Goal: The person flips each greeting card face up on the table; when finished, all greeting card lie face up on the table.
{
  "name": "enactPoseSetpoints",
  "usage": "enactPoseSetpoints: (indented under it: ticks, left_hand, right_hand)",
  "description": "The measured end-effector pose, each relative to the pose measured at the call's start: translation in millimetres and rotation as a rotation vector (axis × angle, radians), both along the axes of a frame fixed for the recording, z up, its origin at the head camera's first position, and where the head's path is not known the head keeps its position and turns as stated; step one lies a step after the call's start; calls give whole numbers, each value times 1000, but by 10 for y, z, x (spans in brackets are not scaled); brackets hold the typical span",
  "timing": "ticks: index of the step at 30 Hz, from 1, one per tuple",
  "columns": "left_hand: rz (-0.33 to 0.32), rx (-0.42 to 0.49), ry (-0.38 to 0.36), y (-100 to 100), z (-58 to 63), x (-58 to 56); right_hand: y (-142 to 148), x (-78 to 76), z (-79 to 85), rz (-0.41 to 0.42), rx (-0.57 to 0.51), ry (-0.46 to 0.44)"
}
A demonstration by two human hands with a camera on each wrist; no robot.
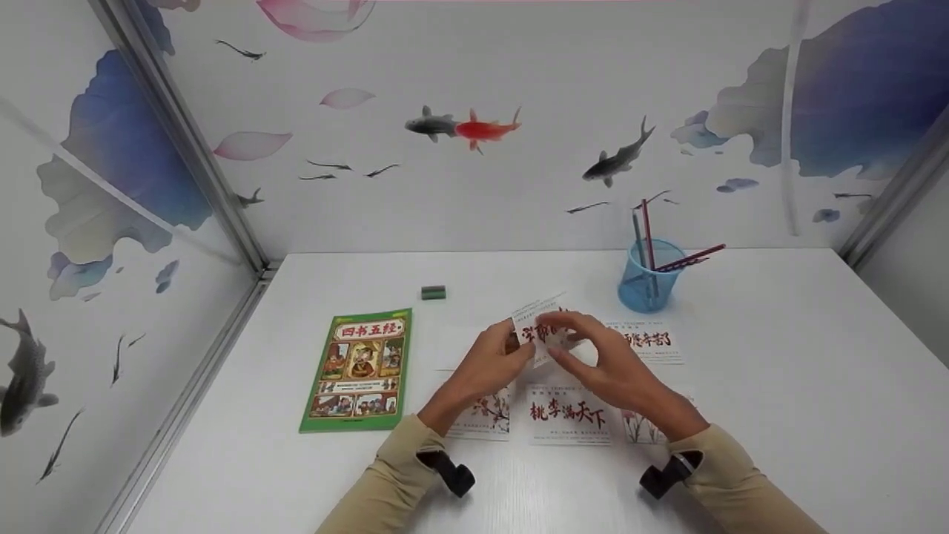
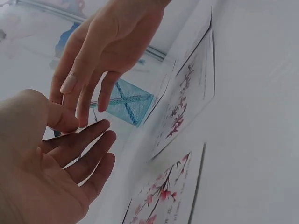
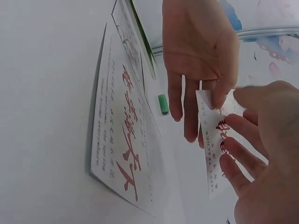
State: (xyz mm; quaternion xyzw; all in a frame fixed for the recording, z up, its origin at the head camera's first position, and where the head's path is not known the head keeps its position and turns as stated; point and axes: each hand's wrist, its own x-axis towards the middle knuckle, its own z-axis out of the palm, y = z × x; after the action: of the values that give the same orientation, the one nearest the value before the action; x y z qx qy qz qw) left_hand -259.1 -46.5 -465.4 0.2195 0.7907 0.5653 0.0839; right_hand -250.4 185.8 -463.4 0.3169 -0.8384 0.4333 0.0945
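In the head view, my left hand (image 1: 493,356) holds a small white card (image 1: 528,334) with red brush lettering, pinched between thumb and fingers above the table. My right hand (image 1: 612,363) is at the card's other side. Its slightly bent fingers lie across the lettered face in the right wrist view, covering part of the card (image 3: 211,158). Under the hands, several similar cards lie on the table: a red-lettered card (image 1: 569,426) in front, a blossom-branch card (image 1: 485,423) at left, a flower card (image 1: 643,429) at right and another lettered card (image 1: 656,348) behind, partly hidden.
A green-bordered illustrated book (image 1: 362,371) lies left of the cards. Behind it is a small green block (image 1: 434,292). A blue mesh cup (image 1: 646,293) with several pencils stands at the back right. Painted wall panels (image 1: 474,200) border the white table (image 1: 245,415).
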Motion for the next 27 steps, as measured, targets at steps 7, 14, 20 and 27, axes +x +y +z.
enactPoseSetpoints:
  ticks: [7, 14, 20, 27]
  left_hand:
    - [-66, -27, 44, 13, -11, 3]
    - [-117, 75, -5, 4, -14, -4]
    - [-175, 180, -48, 16, -9, -15]
    - [-75, 254, -62, 18, -20, -55]
  right_hand:
    - [63, -49, 7, -143, 23, 59]
    - [105, -71, 8, -348, 6, -17]
    - [106, -60, 23, -423, -23, -203]
    - [105, -68, 32, -440, -36, -230]
